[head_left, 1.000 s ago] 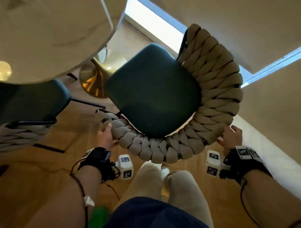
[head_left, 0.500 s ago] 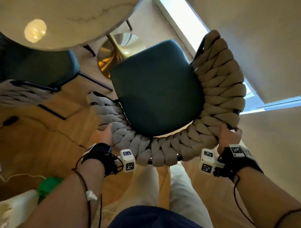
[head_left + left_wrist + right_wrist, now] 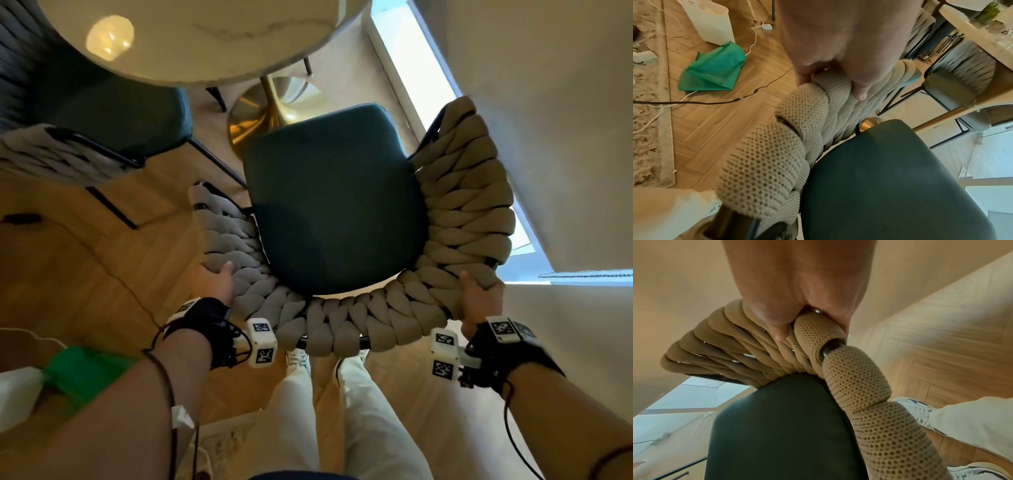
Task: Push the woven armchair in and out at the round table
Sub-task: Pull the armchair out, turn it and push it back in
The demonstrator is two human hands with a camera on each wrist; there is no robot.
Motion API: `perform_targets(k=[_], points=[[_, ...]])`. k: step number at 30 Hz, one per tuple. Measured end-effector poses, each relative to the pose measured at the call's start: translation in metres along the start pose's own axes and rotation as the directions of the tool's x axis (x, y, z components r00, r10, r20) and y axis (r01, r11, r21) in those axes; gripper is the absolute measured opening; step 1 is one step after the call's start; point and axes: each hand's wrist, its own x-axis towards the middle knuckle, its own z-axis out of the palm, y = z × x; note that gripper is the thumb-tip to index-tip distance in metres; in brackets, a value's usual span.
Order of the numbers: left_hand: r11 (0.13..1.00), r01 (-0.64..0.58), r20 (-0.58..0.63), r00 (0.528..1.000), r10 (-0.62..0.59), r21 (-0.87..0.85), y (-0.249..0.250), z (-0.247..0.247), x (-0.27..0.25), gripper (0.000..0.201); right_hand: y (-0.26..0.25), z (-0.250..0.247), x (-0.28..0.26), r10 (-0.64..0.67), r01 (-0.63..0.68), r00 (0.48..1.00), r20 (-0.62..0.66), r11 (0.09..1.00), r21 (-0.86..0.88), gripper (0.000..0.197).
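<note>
The woven armchair [image 3: 466, 205] has a thick beige braided back and a dark green seat [image 3: 335, 205]. It stands in front of me, its seat front near the round marble table [image 3: 212, 37] and that table's gold pedestal base [image 3: 260, 109]. My left hand [image 3: 214, 279] grips the braided rim at the left rear, thumb over the top [image 3: 859, 91]. My right hand [image 3: 479, 294] grips the rim at the right rear, fingers curled round the weave [image 3: 795, 308]. The chair's legs are hidden.
A second green armchair [image 3: 113, 102] sits tucked under the table at the left. A wall [image 3: 565, 120] runs close along the chair's right side. A green cloth [image 3: 711, 68], a white bin [image 3: 709, 22], cables [image 3: 705, 102] and a rug [image 3: 647, 97] lie on the wood floor at the left. My feet [image 3: 298, 358] stand just behind the chair.
The chair has swung round and moved so its seat now points toward the table's pedestal. Both hands kept their grip on the rim and moved with it.
</note>
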Motion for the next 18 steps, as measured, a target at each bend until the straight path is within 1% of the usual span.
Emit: perform_targets(k=[3,6,9,13,16,18], points=[[1.000,0.016,-0.011,1.000,-0.016,-0.019,-0.003,-0.008,0.013,0.083,-0.005,0.013,-0.002,-0.005,0.004,0.999,0.042,1.000,0.013,0.059],[0.998,0.044,-0.012,0.999,-0.044,-0.035,-0.001,-0.020,0.028,0.077,-0.006,0.031,-0.008,-0.007,0.007,0.997,0.071,1.000,0.000,0.058],[0.995,0.058,-0.039,0.997,-0.061,-0.076,0.009,-0.029,0.039,0.074,-0.007,0.046,-0.011,-0.003,0.004,0.996,0.091,1.000,-0.017,0.057],[0.994,0.055,-0.069,0.996,-0.061,-0.090,0.020,-0.039,0.049,0.072,-0.013,0.066,-0.011,-0.015,0.020,0.995,0.098,0.999,-0.047,0.058],[0.996,0.041,-0.079,0.996,-0.048,-0.085,0.021,-0.044,0.063,0.072,-0.019,0.079,-0.010,-0.021,0.029,0.993,0.113,0.997,-0.072,0.060],[0.994,0.042,-0.075,0.996,-0.049,-0.103,0.020,-0.047,0.074,0.076,-0.025,0.088,-0.008,-0.027,0.037,0.994,0.111,0.995,-0.092,0.061]])
